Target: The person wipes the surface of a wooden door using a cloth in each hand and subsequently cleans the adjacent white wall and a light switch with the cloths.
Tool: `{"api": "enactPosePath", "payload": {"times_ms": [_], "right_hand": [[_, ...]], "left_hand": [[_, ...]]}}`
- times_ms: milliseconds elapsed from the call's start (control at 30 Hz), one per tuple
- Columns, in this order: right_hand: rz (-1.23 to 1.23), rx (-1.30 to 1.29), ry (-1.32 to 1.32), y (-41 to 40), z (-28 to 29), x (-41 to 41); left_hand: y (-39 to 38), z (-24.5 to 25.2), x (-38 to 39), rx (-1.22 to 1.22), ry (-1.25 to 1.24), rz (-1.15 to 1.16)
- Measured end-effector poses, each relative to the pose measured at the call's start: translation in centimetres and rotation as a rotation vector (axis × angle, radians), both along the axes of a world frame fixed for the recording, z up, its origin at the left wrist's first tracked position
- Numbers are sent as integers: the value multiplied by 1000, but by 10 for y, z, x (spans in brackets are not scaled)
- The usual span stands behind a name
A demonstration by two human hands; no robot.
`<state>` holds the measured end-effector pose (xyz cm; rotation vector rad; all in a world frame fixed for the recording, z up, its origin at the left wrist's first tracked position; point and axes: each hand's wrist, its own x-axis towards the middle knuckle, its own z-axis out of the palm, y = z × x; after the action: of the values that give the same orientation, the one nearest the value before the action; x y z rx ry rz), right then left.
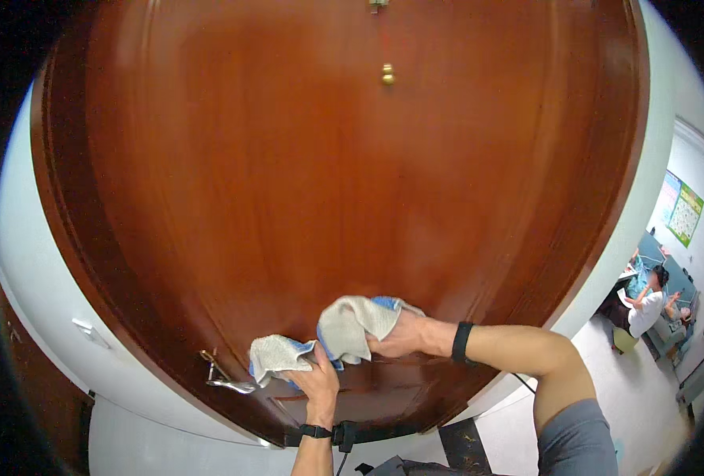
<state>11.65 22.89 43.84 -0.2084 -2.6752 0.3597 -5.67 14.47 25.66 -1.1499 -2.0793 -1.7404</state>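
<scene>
A glossy reddish-brown wooden door (340, 178) fills most of the view. My left hand (319, 378), low in the middle, holds a pale cloth with blue parts (277, 357), just right of the metal door handle (227, 378). To its right and slightly higher, my right hand (402, 336) holds another pale cloth with blue parts (352, 330) against or close to the door; actual contact cannot be told. The two cloths lie nearly side by side. Both wrists wear black bands.
A brass door fitting (387, 74) is high on the door, with a metal piece (378, 5) above it. A light switch (91, 333) is on the wall at left. Through the right side, seated people (646, 309) are near desks, with a poster (685, 214) on the wall.
</scene>
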Motion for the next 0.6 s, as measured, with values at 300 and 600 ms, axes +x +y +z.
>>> {"api": "enactPosePath", "payload": {"times_ms": [300, 600], "right_hand": [[-238, 1053, 230, 24, 178, 83], [-678, 1164, 701, 54, 253, 206]], "left_hand": [[50, 89, 95, 347, 105, -96], [78, 169, 181, 70, 754, -453]]}}
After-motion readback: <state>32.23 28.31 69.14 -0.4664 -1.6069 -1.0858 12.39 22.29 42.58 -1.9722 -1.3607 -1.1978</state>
